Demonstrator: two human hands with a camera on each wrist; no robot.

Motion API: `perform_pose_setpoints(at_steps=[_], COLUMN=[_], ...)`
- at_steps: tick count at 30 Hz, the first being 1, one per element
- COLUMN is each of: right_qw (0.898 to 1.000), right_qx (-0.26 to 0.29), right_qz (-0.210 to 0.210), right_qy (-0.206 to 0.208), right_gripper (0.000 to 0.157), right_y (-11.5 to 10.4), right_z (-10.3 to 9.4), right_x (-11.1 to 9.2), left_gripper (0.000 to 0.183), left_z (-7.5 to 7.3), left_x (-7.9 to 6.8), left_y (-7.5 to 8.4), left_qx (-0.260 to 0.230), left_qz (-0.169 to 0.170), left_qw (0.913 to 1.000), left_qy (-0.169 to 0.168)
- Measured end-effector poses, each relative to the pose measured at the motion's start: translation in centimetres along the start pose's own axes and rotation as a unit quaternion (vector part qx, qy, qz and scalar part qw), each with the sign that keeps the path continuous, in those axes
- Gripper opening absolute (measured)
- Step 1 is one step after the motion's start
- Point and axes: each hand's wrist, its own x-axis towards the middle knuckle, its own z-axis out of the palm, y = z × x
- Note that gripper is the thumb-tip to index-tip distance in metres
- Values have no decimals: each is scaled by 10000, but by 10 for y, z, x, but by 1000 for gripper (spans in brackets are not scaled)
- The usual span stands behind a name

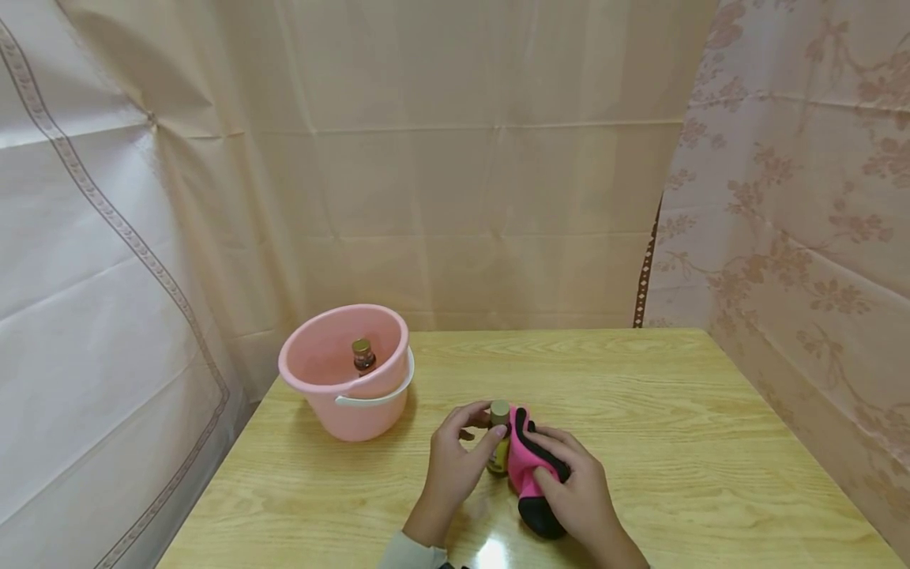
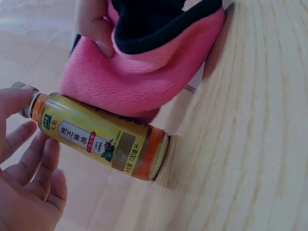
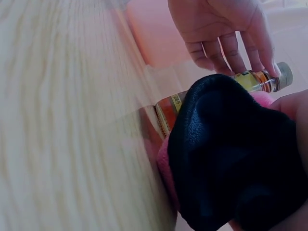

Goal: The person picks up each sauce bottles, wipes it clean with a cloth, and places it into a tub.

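Observation:
A small glass bottle of sesame oil (image 2: pixel 96 132) with a yellow label stands on the table. My left hand (image 1: pixel 455 458) pinches it at the cap, thumb on the near side and index finger opposite. The other left fingers (image 2: pixel 36 166) are loosely bent beside the label. In my right hand (image 1: pixel 579 482) is a pink fleece cloth piece with black edging (image 1: pixel 528 454), gripped between thumb and fingers. Its pink side (image 2: pixel 144 86) lies against the bottle. From the right wrist, its black part (image 3: pixel 231 144) covers much of the bottle.
A pink bucket (image 1: pixel 359 415) with a pale handle stands at the left of the wooden table (image 1: pixel 640 395). Inside it is another bottle (image 1: pixel 363 356) with a gold-coloured cap. Beige curtains (image 1: pixel 462 158) hang behind the table, with patterned cloth (image 1: pixel 803 197) on the right.

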Motion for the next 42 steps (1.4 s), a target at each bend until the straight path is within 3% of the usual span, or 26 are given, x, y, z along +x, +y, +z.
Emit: perform_pose_setpoints(at_steps=[4,12,19,29,42], right_qw=[9997,9978,9973,9986,9930], right_qx=[-178,-458,-524,-533,575], right_qz=[131,423,440,-37,-983], right_qy=[-94,-245,-249,25,321], right_gripper=[53,52,53,59,65], right_y=[3,6,6,3,-3], right_z=[1,2,3,1,-1], right_x=[0,2,2,1,-2], left_gripper=[35,34,34,33,33], left_z=[0,0,0,0,1], left_x=[0,-1,-2,-2,-1], left_y=[0,1,2,2,-1], left_qx=[86,314,306,326,346], left_qz=[2,447,417,529,646], left_qw=[10000,9985,9987,9980,9973], left_qy=[18,-4,8,61,33])
